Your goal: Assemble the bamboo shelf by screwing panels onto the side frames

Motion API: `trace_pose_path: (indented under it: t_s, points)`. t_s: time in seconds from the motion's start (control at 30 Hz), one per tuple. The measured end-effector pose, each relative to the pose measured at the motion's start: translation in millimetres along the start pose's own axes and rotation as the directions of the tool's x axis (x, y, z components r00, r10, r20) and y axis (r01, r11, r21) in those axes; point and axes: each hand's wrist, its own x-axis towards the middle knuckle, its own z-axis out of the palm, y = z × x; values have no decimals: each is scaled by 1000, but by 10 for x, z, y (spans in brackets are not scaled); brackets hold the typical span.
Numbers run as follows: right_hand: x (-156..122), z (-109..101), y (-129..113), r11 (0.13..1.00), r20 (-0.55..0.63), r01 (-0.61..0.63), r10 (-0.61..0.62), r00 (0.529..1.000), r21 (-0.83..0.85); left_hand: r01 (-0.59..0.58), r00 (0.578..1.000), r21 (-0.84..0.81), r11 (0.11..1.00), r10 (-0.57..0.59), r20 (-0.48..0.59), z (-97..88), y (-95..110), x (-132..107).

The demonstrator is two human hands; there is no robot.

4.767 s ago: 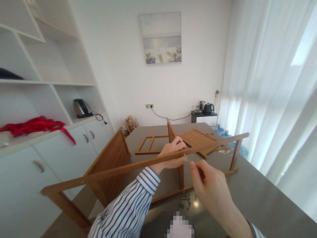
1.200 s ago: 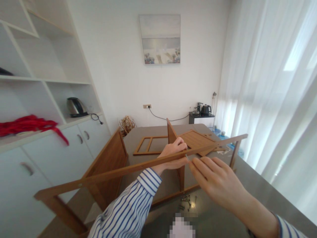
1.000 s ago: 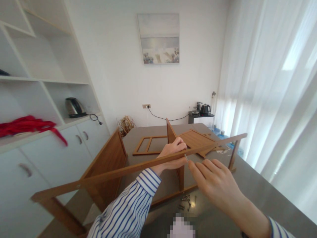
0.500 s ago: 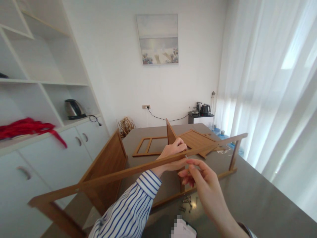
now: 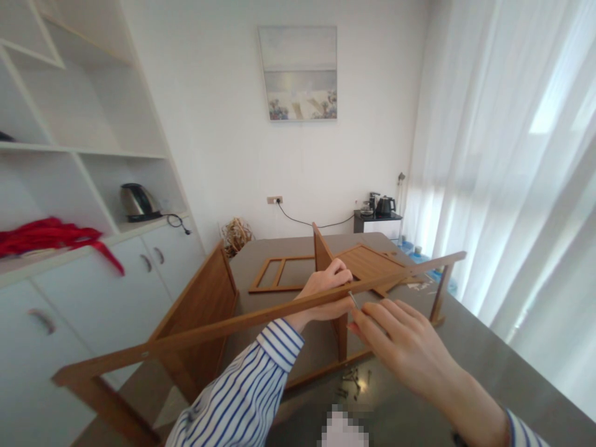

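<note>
A long brown wooden rail [image 5: 223, 325] of a furniture frame runs across the view, standing on a grey table [image 5: 470, 360]. My left hand [image 5: 326, 287] is wrapped round the rail at its middle, where an upright wooden divider [image 5: 341, 338] meets it. My right hand [image 5: 400, 347] pinches a thin metal tool [image 5: 354, 300] whose tip touches the rail next to my left thumb. Its other fingers are stretched out over the tool.
Several loose screws [image 5: 350, 380] lie on the table under the frame. A flat wooden panel [image 5: 370, 262] and an open wooden frame piece [image 5: 279, 273] lie farther back. White cupboards with a kettle [image 5: 137, 202] and red cloth [image 5: 51, 233] stand at left; curtains hang at right.
My right hand has turned on the thin tool, from fingers curled under it half a second ago to fingers stretched over it. My left hand and the rail have stayed put.
</note>
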Motion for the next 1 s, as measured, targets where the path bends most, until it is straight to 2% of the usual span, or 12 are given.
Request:
trace_pose_path:
  t_s: [0.2,0.3,0.37,0.47,0.53,0.63,0.7,0.77,0.8,0.87,0.93,1.0]
  points:
    - [23,109,-52,1000,-43,-10,11,999,9,11,1000,0,1000,-11,2,4,-2,-2]
    - [18,211,-111,976,-141,-163,183,973,142,23,1000,20,1000,-23,11,-9,12,2]
    - [15,257,-165,904,-176,-306,367,913,298,21,1000,34,999,-22,18,-15,17,3]
    - [3,291,-262,646,-59,-530,663,747,548,8,1000,44,999,-9,17,-12,15,1]
    - [-2,306,-330,359,110,-614,798,592,703,3,1000,49,999,-3,8,-4,10,-2]
    - [13,334,-423,-116,360,-531,850,384,840,2,1000,44,999,-2,1,8,1,-3]
    - [26,358,-468,-341,478,-401,820,316,850,6,1000,43,999,-6,1,13,-2,0]
    - [22,381,-486,-422,522,-332,789,325,844,10,1000,44,999,-9,-4,13,-2,4]
    - [9,388,-481,-396,508,-345,786,352,851,11,1000,43,999,-11,-8,12,-1,5]
    - [-39,388,-439,-200,411,-445,792,451,873,9,1000,34,999,-8,-9,5,5,6]
    - [-102,358,-361,158,253,-540,752,608,827,5,1000,21,1000,-5,-6,-6,15,5]
    - [-152,296,-267,549,94,-522,625,775,653,0,1000,8,1000,0,-1,-18,27,3]
